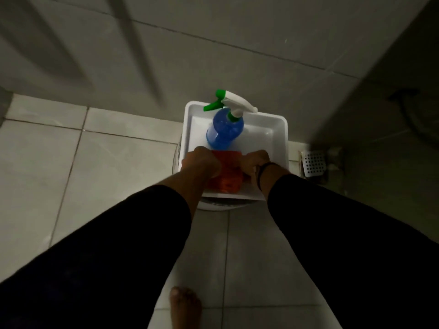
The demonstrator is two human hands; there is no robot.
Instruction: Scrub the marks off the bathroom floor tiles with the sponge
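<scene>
An orange-red sponge lies at the near end of a white tray. My left hand grips the sponge's left side and my right hand grips its right side, both with fingers curled. A blue spray bottle with a white and green trigger head stands in the tray just beyond the sponge. The tray rests on a round white container whose rim shows below it. Pale floor tiles spread to the left and towards me; the light is dim.
A perforated white drain cover sits in the floor at the right, by the wall. The tiled wall rises behind the tray. A dark panel edge runs down the right side. My bare foot stands on the tiles below.
</scene>
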